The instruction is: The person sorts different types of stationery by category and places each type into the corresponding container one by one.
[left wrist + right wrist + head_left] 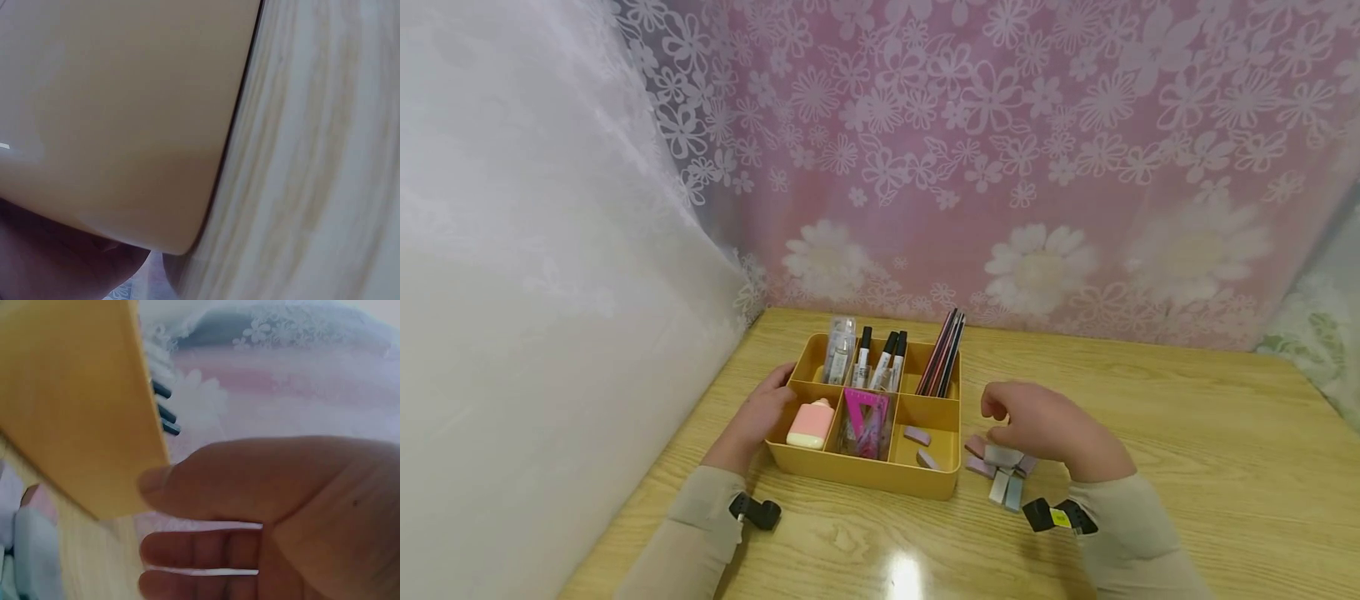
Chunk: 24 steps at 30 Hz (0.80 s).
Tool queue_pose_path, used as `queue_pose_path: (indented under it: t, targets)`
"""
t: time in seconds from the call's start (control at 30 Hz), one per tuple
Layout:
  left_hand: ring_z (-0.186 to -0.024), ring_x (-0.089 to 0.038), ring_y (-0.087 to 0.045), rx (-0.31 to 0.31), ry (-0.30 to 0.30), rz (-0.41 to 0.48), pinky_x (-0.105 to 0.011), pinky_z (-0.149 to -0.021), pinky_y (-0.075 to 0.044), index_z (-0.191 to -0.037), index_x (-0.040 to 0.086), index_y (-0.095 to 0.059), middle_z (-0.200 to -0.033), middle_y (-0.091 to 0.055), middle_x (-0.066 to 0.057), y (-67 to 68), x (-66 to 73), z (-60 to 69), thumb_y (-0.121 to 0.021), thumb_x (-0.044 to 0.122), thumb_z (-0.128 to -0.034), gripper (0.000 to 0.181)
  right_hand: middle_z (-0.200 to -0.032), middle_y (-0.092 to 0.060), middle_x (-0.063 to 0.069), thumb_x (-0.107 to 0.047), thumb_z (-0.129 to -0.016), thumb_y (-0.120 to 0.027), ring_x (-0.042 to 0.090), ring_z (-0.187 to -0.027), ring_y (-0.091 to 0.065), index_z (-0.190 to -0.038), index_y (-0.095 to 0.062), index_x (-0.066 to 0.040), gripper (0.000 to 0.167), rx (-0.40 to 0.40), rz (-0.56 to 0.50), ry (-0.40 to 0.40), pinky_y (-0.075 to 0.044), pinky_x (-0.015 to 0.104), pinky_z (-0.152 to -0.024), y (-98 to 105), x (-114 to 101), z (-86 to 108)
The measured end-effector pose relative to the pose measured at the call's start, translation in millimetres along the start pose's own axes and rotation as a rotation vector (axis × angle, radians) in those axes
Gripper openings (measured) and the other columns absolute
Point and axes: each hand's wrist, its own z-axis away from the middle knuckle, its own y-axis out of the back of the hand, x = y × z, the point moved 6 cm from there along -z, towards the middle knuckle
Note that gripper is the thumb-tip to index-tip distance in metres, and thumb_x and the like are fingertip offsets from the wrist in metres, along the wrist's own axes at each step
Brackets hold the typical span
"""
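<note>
A yellow divided organizer [868, 477] stands on the table. At its left side my left hand [762, 415] grips the rim, with the outer fingers partly hidden; the left wrist view shows the plain wall [125, 112] close up. Right of the organizer my right hand [1047, 421] hovers over a pile of small pastel blocks [1002, 456]. Nothing shows between its thumb [212, 478] and fingers in the right wrist view. Two lilac blocks [917, 435] lie apart in the front right compartment.
Other compartments hold a pink-and-cream bottle [811, 422], a pink set square [857, 402], several black-capped markers [883, 360], dark pencils [942, 354] and a clear plastic case [839, 346]. A flowered curtain [1000, 167] hangs behind the wooden table [1187, 433].
</note>
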Motion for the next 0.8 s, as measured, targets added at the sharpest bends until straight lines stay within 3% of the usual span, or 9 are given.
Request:
queue_pose_path:
  t: [0.23, 0.47, 0.8]
  targets:
    - [-0.149, -0.033, -0.021, 0.005, 0.007, -0.009, -0.054, -0.12, -0.013, -0.16, 0.004, -0.025, -0.163, -0.026, -0.018, 2.0, -1.1, -0.7, -0.037, 0.008, -0.1, 0.061, -0.082, -0.056, -0.003, -0.02, -0.091, -0.071, 0.017, -0.071, -0.05, -0.093, -0.06, -0.014, 0.013, -0.089, -0.016, -0.063, -0.042, 0.036, -0.064, -20, 12, -5.7]
    - [-0.148, -0.033, -0.024, 0.016, 0.008, -0.015, -0.054, -0.12, -0.015, -0.159, 0.005, -0.026, -0.162, -0.028, -0.017, 2.7, -2.4, -1.9, -0.038, 0.008, -0.0996, 0.061, -0.085, -0.059, -0.002, -0.004, -0.082, -0.071, 0.018, -0.073, -0.052, -0.093, -0.062, -0.014, 0.017, -0.154, -0.032, -0.118, -0.045, 0.036, -0.065, -31, 15, -7.9]
    - [-0.147, -0.033, -0.024, 0.015, 0.027, -0.009, -0.053, -0.12, -0.016, -0.161, 0.007, -0.025, -0.163, -0.026, -0.016, 1.4, -0.8, 0.1, -0.038, 0.01, -0.1007, 0.061, -0.084, -0.058, 0.0, -0.001, -0.081, -0.072, 0.019, -0.071, -0.052, -0.091, -0.061, -0.013, 0.019, -0.187, -0.034, -0.139, -0.044, 0.036, -0.061, -41, 18, -9.4]
